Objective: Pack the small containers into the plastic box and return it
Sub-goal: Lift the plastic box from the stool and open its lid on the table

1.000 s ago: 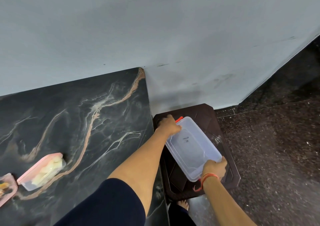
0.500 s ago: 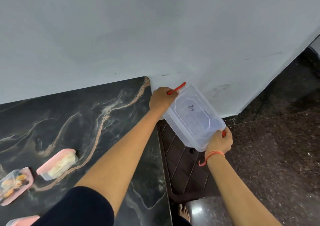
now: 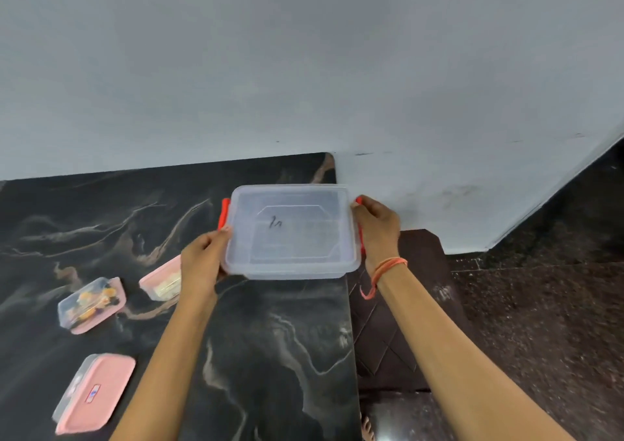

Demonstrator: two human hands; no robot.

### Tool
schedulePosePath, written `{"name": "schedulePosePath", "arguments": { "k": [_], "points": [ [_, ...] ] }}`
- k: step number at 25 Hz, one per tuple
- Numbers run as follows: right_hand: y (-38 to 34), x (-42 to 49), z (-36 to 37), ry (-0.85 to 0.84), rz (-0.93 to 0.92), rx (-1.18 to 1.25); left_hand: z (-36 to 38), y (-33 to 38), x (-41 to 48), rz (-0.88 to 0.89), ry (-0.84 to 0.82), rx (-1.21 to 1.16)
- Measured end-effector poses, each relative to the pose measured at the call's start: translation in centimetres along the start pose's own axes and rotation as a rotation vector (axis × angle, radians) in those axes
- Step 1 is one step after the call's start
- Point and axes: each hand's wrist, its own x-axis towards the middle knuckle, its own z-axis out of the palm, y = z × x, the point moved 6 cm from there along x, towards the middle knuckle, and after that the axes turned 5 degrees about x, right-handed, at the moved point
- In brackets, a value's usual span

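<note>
Wall (image 3: 304, 62), plain grey, fills the upper half of frame. Below it the dark marble-look counter (image 3: 277, 346) takes lower left and centre; its right edge drops to a dark speckled floor (image 3: 540, 322) at lower right, with a dark brown stool (image 3: 415, 305) tucked against the counter side.

Plastic box (image 3: 290, 232), clear with lid on and red side latches, sits centre frame, held level above the counter's right end. Can't tell if its base touches the surface. Two-handed grip at opposite short sides reads as carrying it flat for set-down near the containers.

Left hand (image 3: 202, 265): fingers curled round the box's lower-left corner, grasping it. Right hand (image 3: 376, 231): fingers wrapped over the right edge by the latch, grasping too; orange thread band on that wrist.

Small containers, lower left, all on the counter and outside the box: pink-lidded one (image 3: 94, 393) lid-up nearest the bottom, clear-sided one (image 3: 91, 303) showing mixed contents, third (image 3: 162, 281) partly hidden behind the left hand.

Judgement: packing not started; lid needs opening first.
</note>
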Motion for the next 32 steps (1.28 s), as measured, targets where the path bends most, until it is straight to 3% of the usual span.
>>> {"name": "schedulePosePath", "arguments": {
  "k": [3,8,11,14,25,30,32],
  "points": [
    [1.1,-2.9,4.4,-0.273,0.005,-0.152,-4.9,-3.0,-0.9,-0.056,0.129,-0.061],
    [3.4,-5.4,7.0,-0.454,0.017,-0.281,-8.8,-6.9,-1.9,-0.115,0.142,-0.031],
    [4.0,-5.7,7.0,-0.38,-0.002,-0.339,-9.7,-7.5,-1.7,-0.113,0.138,0.055],
    [4.2,-6.7,6.8,-0.277,-0.018,-0.319,-10.4,-6.2,-1.2,-0.003,0.189,0.212],
    [4.6,-7.5,6.7,-0.157,-0.073,-0.357,-10.5,-5.8,-0.2,-0.013,0.195,0.115],
    [4.4,-8.0,6.7,-0.07,-0.076,-0.339,-11.2,-7.5,0.3,-0.222,0.207,-0.005],
    [4.9,-7.6,6.2,-0.012,0.026,-0.267,-11.2,-8.4,0.3,-0.313,0.178,-0.066]
  ]
}}
